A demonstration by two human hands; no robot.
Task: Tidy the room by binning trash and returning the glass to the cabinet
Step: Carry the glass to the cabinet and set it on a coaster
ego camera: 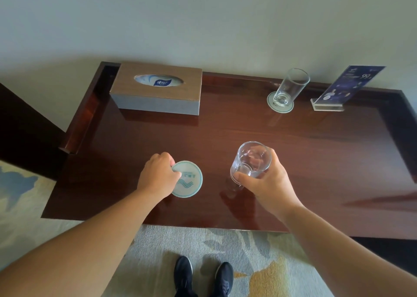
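Note:
My right hand (268, 183) grips a clear empty glass (251, 160) and holds it upright just above the dark wooden table (316, 156), front centre. My left hand (158, 176) pinches the left edge of a round white coaster (190, 181) with a teal logo, which lies near the table's front edge. A second tall clear glass (290, 88) stands on its own coaster (280, 103) at the back right.
A brown tissue box (158, 89) sits at the back left of the table. A blue card in a clear stand (347, 88) is at the far right back. The table has raised rims. Patterned carpet and my dark shoes (203, 278) lie below.

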